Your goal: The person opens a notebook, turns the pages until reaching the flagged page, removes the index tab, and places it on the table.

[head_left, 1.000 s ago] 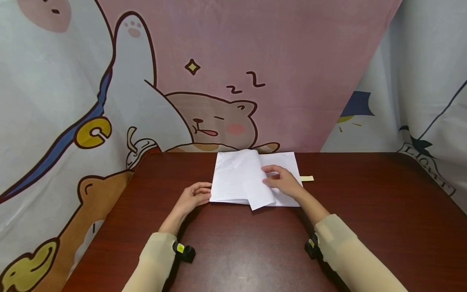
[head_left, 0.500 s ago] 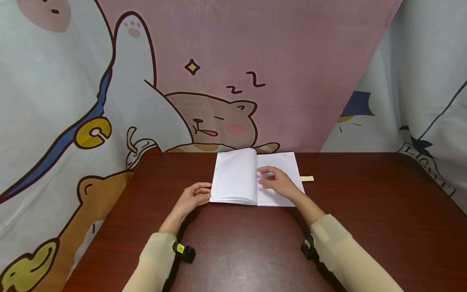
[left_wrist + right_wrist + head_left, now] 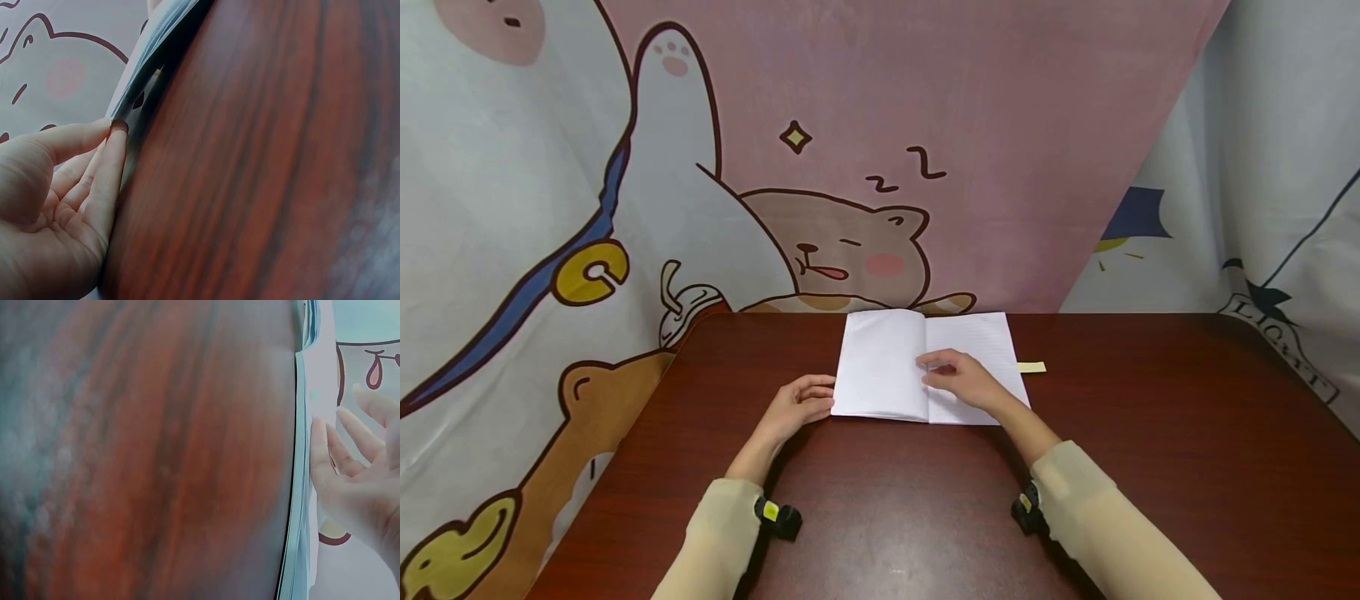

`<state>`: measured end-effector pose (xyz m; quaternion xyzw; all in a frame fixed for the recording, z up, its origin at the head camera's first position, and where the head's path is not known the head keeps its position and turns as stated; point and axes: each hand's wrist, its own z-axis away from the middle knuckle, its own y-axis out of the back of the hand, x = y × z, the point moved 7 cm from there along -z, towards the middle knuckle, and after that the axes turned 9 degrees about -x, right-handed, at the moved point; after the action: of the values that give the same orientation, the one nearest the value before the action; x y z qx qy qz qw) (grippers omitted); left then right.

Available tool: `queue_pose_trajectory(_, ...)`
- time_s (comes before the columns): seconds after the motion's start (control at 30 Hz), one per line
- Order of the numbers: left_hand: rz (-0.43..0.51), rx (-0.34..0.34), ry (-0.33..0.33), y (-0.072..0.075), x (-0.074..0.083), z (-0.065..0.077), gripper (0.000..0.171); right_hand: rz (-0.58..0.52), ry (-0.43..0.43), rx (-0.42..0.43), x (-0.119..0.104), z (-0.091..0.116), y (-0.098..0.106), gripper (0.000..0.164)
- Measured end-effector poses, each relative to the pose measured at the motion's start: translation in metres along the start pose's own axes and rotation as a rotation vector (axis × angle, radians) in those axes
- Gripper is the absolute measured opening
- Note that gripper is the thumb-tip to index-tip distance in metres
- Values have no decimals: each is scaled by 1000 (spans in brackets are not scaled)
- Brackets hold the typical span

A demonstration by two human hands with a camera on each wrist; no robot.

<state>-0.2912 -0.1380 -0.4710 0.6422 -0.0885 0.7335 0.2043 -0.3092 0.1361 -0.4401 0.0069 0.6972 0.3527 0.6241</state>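
Note:
An open notebook (image 3: pixel 880 367) lies on the table, its left page blank and its right page ruled. My left hand (image 3: pixel 793 408) pinches the notebook's lower left edge. Thumb above and fingers beneath the edge show in the left wrist view, where the notebook (image 3: pixel 147 65) is seen edge-on. Over the right page near the spine is my right hand (image 3: pixel 966 379), fingers loosely bent with a gap between thumb and forefinger. In the right wrist view this hand (image 3: pixel 362 478) has its fingers spread, a fingertip at the page surface and nothing between them.
A pale yellow tab (image 3: pixel 1032 367) sticks out past the notebook's right edge. The dark red wooden table (image 3: pixel 895 517) extends in front and to both sides. Behind it hangs a cartoon-printed curtain (image 3: pixel 1015 167), close to the notebook's far edge.
The lifted leaf under the right hand has gone over to the left and now lies flat on the left stack. My right hand has moved left to near the spine. The left hand stays put.

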Motion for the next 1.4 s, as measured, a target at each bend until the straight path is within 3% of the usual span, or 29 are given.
queue_pose_trajectory(0.4,1,-22,-8,2,-1,3,43,11,36,-98,-5,-1,-7,33)
queue_pose_trajectory(0.6,12,-36,-3,2,-1,3,43,101,69,-124,-12,-2,-10,31)
queue_pose_trajectory(0.8,3,-33,3,3,0,3,43,157,51,-132,-14,-3,-12,32)
queue_pose_trajectory(1.4,-40,-19,-3,2,-2,-1,47,91,67,-143,-7,-2,-7,33)
